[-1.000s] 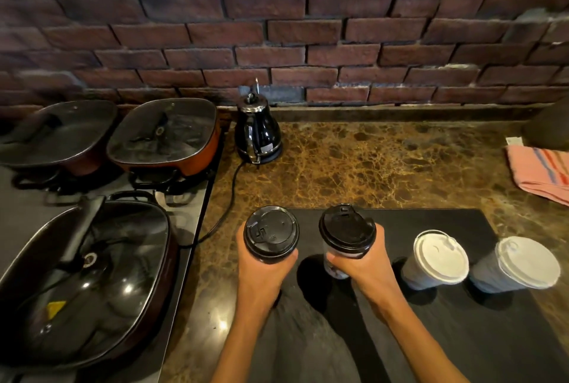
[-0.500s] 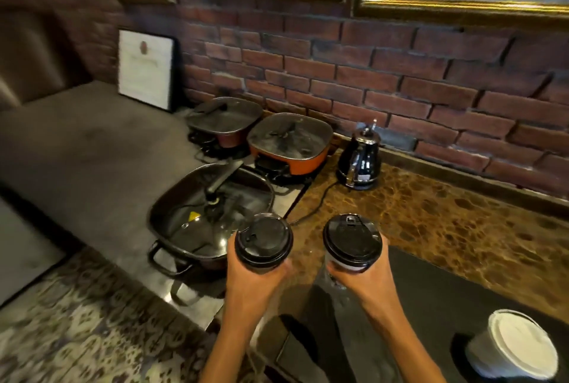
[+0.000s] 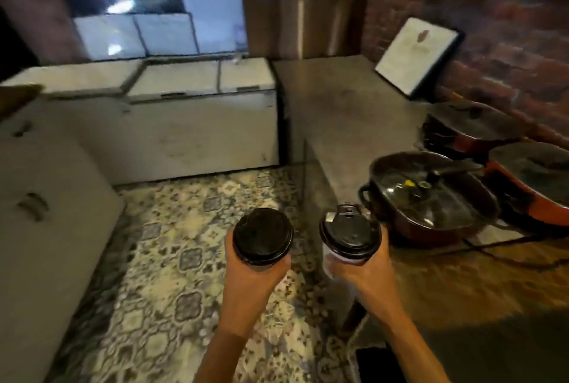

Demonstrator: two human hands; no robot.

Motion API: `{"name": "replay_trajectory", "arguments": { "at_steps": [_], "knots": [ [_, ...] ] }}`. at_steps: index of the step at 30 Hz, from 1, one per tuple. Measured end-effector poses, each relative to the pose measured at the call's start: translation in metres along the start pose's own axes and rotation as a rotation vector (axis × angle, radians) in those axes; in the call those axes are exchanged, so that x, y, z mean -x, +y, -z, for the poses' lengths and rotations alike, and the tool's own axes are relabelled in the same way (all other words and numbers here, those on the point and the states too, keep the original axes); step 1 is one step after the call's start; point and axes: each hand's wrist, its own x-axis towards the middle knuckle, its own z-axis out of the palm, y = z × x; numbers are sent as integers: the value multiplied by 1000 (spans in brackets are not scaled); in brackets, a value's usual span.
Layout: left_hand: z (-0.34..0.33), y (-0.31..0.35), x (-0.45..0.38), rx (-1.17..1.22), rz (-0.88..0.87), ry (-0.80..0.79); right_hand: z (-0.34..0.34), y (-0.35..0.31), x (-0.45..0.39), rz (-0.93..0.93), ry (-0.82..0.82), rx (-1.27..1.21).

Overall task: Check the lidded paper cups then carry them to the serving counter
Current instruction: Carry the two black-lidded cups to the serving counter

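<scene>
Hands gripping round, black-lidded paper cups: left grip [image 3: 246, 275] holding left cup [image 3: 262, 236], right grip [image 3: 366, 271] holding right cup [image 3: 349, 236], above patterned floor tiles [image 3: 172, 259].

Black lids [image 3: 262, 236] top both cups above a cream-and-grey patterned floor [image 3: 172, 259], beside red-brown brick [image 3: 517, 53].

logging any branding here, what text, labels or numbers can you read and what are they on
No text reads clearly in this view.
Framed sheet leaning on the brick wall: a small emblem and faint lines, too blurred to read.
Yellow sticker on the glass lid of the near pan: no legible print.
Black lids of the left cup and the right cup: moulded marks, unreadable.
</scene>
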Motion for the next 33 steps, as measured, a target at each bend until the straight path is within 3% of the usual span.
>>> {"name": "replay_trajectory", "arguments": {
  "at_steps": [6,10,15,19,33],
  "knots": [
    [160,2,10,-103,-25,387,-168,-30,8,44,-367,-21],
    [284,-5,36,-105,41,558,-295,-56,42,92,-611,-42],
    [430,1,74,-164,15,853,-450,-83,99,125,-837,-43],
    [538,6,110,-249,18,991,-561,-112,162,154,-959,-158],
    [765,14,173,-251,72,1406,-821,-167,293,198,-1422,-257]
  ]
}}
